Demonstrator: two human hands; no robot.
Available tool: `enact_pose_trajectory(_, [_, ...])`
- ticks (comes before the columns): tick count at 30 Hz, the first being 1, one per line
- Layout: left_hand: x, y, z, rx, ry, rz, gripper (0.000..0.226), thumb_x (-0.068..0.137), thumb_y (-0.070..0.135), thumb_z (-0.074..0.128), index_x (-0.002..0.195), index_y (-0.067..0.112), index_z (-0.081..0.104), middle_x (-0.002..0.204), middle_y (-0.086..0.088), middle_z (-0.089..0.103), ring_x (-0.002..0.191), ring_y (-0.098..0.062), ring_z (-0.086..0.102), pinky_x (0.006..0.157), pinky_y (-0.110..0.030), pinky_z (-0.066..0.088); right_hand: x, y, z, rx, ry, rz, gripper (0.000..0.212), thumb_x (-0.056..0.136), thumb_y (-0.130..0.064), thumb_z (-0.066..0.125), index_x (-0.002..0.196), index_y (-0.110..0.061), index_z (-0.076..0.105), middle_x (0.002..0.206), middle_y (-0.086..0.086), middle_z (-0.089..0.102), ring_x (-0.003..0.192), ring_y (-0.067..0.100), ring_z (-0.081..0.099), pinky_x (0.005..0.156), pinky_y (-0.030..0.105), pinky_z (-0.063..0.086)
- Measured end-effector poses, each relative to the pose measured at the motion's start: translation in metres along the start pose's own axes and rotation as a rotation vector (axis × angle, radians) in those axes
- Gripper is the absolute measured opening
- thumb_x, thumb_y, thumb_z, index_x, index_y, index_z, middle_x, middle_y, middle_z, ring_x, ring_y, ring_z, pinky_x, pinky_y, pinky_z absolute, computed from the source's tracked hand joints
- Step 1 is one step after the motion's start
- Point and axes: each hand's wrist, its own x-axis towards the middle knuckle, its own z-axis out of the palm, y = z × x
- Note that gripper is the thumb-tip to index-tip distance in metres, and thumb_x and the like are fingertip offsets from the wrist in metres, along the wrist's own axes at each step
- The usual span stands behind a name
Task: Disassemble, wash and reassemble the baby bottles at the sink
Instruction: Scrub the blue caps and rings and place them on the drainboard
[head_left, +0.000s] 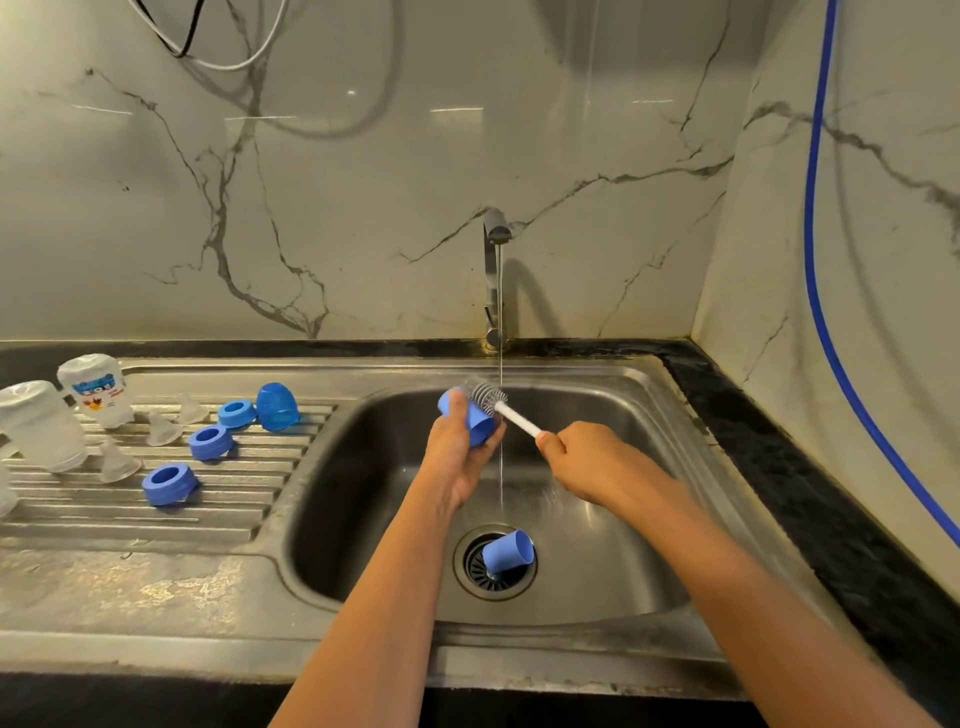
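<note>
Over the sink basin (613, 525), my left hand (457, 452) grips a blue bottle cap (475, 418). My right hand (576, 452) holds the white handle of a bottle brush (488, 397), whose grey bristles rest against the cap under the running water. A second blue cap (509, 552) lies on the drain strainer. On the draining board (156, 525) at the left stand two upturned clear bottles (96, 389) (41, 423), three blue screw rings (169, 484) (210, 441) (236, 413), a third blue cap (278, 406) and three clear teats (118, 462).
The tap (496, 280) stands at the back of the sink with a thin stream running. A blue hose (826, 312) hangs down the right wall. Black and white cables (208, 47) hang at the top left. A dark counter edge (779, 452) runs along the right.
</note>
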Motion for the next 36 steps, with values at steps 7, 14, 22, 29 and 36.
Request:
enact_pose_trajectory(7, [-0.001,0.004,-0.001,-0.141,-0.032,-0.103,0.031,0.102,0.020,0.043,0.126,0.000,0.042,0.113,-0.023,0.056,0.103,-0.036,0.060,0.094,-0.051,0.049,0.002,0.001,-0.005,-0.003,-0.001,0.002,0.047,0.103,-0.042,0.029,0.081,-0.012,0.058,0.070,0.003,0.054,0.053,0.014,0.044,0.051,0.027,0.037])
enact_pose_trajectory(14, [0.006,0.003,-0.007,-0.138,0.062,-0.080,0.059,0.098,0.054,0.035,0.129,0.005,0.049,0.122,-0.020,0.060,0.104,-0.029,0.060,0.092,-0.042,0.050,-0.004,0.000,-0.007,-0.068,-0.065,-0.002,0.046,0.102,-0.043,0.030,0.069,-0.015,0.048,0.067,0.002,0.052,0.051,0.016,0.043,0.051,0.026,0.037])
enact_pose_trajectory(22, [0.004,0.003,-0.005,-0.019,-0.066,0.024,0.032,0.096,0.029,0.053,0.115,0.003,0.055,0.109,-0.016,0.061,0.095,-0.022,0.063,0.080,-0.035,0.058,-0.001,-0.001,-0.006,0.035,-0.053,-0.015,0.045,0.102,-0.041,0.030,0.076,-0.012,0.053,0.067,0.004,0.053,0.051,0.016,0.043,0.051,0.027,0.038])
enact_pose_trajectory(29, [0.005,0.004,-0.006,-0.059,-0.015,0.006,0.039,0.097,0.023,0.052,0.126,-0.002,0.048,0.118,-0.020,0.059,0.105,-0.028,0.061,0.084,-0.039,0.055,-0.008,0.007,-0.024,0.030,-0.126,0.017,0.048,0.102,-0.042,0.031,0.071,-0.012,0.052,0.058,0.001,0.050,0.046,0.016,0.041,0.049,0.024,0.038])
enact_pose_trajectory(36, [0.002,0.000,0.000,0.036,-0.053,-0.030,0.037,0.099,0.020,0.049,0.131,0.001,0.043,0.121,-0.019,0.055,0.102,-0.025,0.059,0.089,-0.041,0.051,0.002,0.006,-0.015,0.021,-0.014,0.012,0.047,0.102,-0.041,0.030,0.087,-0.009,0.061,0.076,0.006,0.057,0.052,0.016,0.042,0.051,0.026,0.036])
